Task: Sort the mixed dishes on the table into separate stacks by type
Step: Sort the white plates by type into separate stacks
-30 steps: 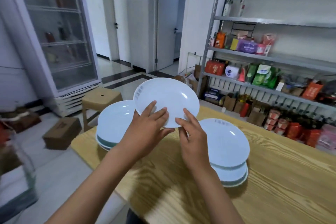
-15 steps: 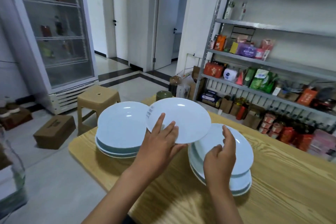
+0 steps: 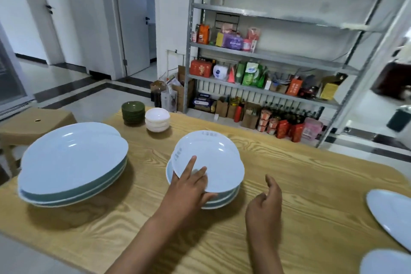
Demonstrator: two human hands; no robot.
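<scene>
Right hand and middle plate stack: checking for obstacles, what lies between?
Head view: only bare table between the right hand and the middle plate stack; left hand pinches its top plate.

Home storeroom-dining space: stocked metal shelving point(image 3: 266, 55), wooden table point(image 3: 289, 184), interior doors point(image 3: 135, 18).

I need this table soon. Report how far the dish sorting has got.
Done: green saucers, white bowls and large blue plates each sit in their own stack. In hand: the left hand pinches a smaller blue plate on top of the middle stack; the right hand hovers beside it, holding nothing. Left: a far-right plate and a near-right plate lie apart at the right edge of the table.
</scene>
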